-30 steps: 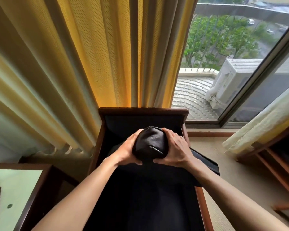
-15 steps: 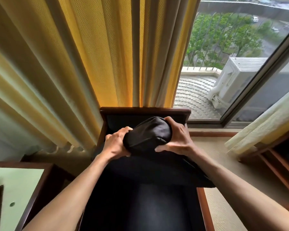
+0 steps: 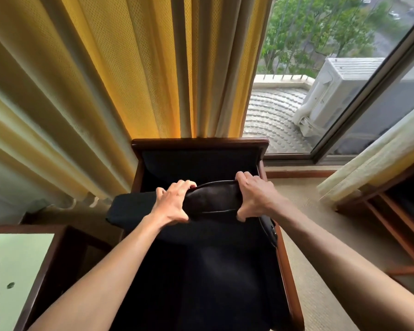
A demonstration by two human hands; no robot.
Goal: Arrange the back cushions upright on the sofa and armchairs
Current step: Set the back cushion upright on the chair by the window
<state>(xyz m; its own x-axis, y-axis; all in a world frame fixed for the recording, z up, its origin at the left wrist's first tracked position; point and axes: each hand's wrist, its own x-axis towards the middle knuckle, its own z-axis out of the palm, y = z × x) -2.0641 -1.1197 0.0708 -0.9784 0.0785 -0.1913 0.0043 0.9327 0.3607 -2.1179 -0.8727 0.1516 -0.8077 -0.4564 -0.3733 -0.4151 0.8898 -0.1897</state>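
Head view: the armchair (image 3: 201, 149) stands against the yellow curtain (image 3: 153, 68), its backrest bare. The black back cushion (image 3: 213, 204) lies skewed across the seat, its left end overhanging the chair's left edge, not yet upright. Left hand (image 3: 171, 204) and right hand (image 3: 256, 194) clench its upper edge. Other seats unseen.

Matt black cloth cushion (image 3: 213, 204), glossy dark wood armchair frame (image 3: 198, 142)

Both arms reach forward, bare. The left hand (image 3: 171, 204) and right hand (image 3: 255, 195) clamp opposite ends of something dark, fingers apparently curled over its top.
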